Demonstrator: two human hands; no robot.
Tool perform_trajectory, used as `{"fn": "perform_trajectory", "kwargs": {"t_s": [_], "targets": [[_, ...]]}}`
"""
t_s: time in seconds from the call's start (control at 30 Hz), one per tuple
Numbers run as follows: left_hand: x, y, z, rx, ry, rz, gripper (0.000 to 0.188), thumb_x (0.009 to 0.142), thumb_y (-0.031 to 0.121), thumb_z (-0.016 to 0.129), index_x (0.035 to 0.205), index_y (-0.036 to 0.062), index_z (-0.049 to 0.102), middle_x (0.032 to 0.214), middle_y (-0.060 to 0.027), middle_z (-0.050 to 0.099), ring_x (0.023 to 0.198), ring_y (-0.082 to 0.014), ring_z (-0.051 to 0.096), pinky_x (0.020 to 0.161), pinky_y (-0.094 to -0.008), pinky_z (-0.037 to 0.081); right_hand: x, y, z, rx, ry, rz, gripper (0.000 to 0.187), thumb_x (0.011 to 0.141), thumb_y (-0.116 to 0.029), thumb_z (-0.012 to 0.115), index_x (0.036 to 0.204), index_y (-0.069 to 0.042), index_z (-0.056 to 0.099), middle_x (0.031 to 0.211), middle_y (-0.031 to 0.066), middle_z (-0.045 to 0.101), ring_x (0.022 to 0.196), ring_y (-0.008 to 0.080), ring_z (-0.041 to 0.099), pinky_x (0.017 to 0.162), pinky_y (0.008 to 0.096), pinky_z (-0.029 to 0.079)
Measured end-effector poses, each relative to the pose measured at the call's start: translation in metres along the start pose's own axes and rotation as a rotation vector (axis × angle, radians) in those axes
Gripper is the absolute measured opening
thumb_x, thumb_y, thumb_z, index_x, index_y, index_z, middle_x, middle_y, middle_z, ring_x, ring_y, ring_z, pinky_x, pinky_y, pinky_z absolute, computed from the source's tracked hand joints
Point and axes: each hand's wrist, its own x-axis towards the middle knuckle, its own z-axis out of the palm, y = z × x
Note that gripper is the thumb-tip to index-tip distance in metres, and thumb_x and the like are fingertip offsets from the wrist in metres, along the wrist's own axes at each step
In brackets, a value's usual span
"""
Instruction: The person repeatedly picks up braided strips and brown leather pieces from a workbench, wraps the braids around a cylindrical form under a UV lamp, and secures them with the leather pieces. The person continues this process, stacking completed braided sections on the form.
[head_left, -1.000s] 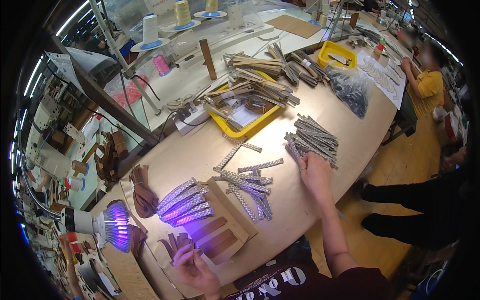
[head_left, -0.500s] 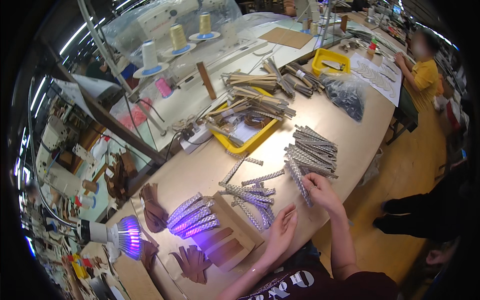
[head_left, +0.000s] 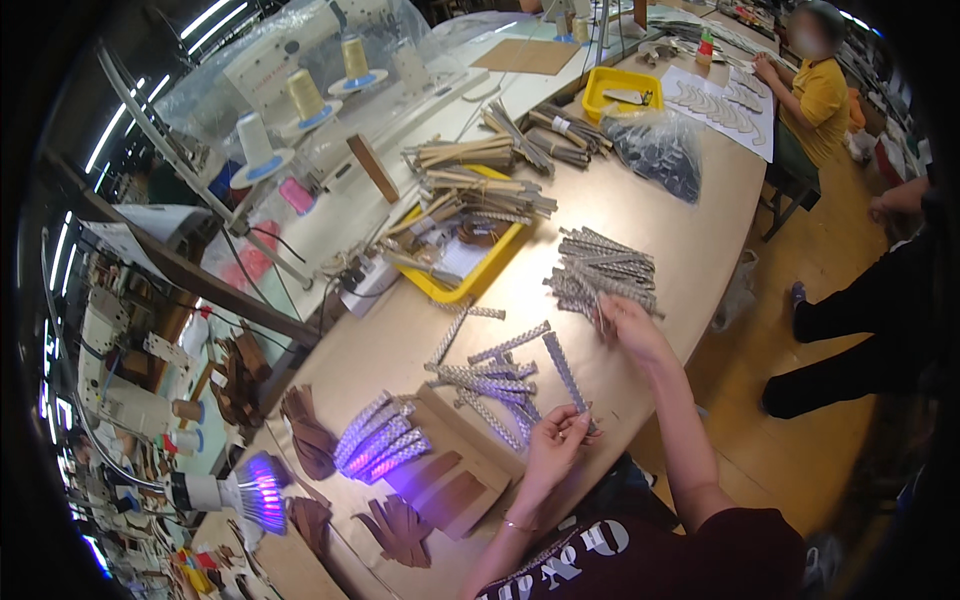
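My left hand (head_left: pixel 560 437) pinches the lower end of a grey braided strip (head_left: pixel 565 370), which points up and away over the table. To its right, my right hand (head_left: pixel 632 328) is at the near edge of a bundle of similar braided strips (head_left: pixel 610 262). Its fingers are closed on a strip there, partly hidden and slightly blurred. Loose braided strips (head_left: pixel 490 383) lie in a crossed heap left of the held strip. Further left, more braided strips (head_left: pixel 380 437) lie under purple lamp light beside a brown board (head_left: pixel 465 425) bearing flat brown strips (head_left: pixel 435 490).
A purple-lit lamp (head_left: pixel 258 492) stands at the lower left. Beyond the strips is a yellow tray (head_left: pixel 470 285) with strip bundles; further off lie a bag of dark pieces (head_left: pixel 655 155) and a yellow bin (head_left: pixel 620 90). A person in yellow (head_left: pixel 815 105) sits far right; another stands nearer.
The braided strip has passed from my right hand to my left, which has closed on its end. My right hand has moved up to the bundle. The whole view has shifted somewhat.
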Motion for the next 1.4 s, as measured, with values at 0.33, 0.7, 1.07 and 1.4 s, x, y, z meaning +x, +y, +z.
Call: {"fn": "perform_trajectory", "kwargs": {"t_s": [0.33,0.7,1.07,1.4], "targets": [[-0.017,0.007,0.002,0.012,0.152,0.125,0.017,0.090,0.003,0.068,0.103,-0.0014,0.059,0.089,-0.0034,0.066,0.078,-0.0059,0.063,0.065,-0.0170,0.049,-0.044,-0.018,0.037,-0.502,0.167,-0.398,0.030,0.093,-0.027,0.066,0.101,0.002,0.065,0.089,0.0069,0.065,0.077,0.0122,0.056,0.068,0.0278,0.046],[-0.052,0.047,0.006,0.338,0.353,0.200,0.027,0.085,0.009,0.075,0.105,-0.0071,0.064,0.080,-0.0047,0.067,0.072,-0.0062,0.062,0.065,-0.0202,0.052,-0.059,-0.030,0.044,-0.940,0.274,-0.468,0.036,0.088,-0.025,0.071,0.109,0.004,0.065,0.084,0.0126,0.065,0.067,0.0215,0.059,0.061,0.0319,0.048],[-0.105,0.096,-0.021,0.486,0.345,0.153,0.033,0.084,0.004,0.075,0.113,-0.0065,0.064,0.087,-0.0045,0.068,0.075,-0.0065,0.064,0.067,-0.0194,0.053,-0.092,-0.057,0.123,-0.017,-0.608,-0.095,0.017,0.094,-0.017,0.066,0.097,0.000,0.066,0.071,-0.0046,0.059,0.060,0.0010,0.051,0.055,0.0175,0.041],[-0.153,0.100,-0.060,-0.088,0.326,0.232,0.033,0.090,-0.003,0.063,0.122,-0.0094,0.057,0.100,-0.0164,0.069,0.088,-0.0201,0.069,0.080,-0.0302,0.059,-0.102,-0.062,0.165,0.076,-0.693,-0.113,0.014,0.093,-0.011,0.067,0.100,0.001,0.066,0.079,0.0013,0.063,0.065,0.0058,0.057,0.059,0.0198,0.046]]}}
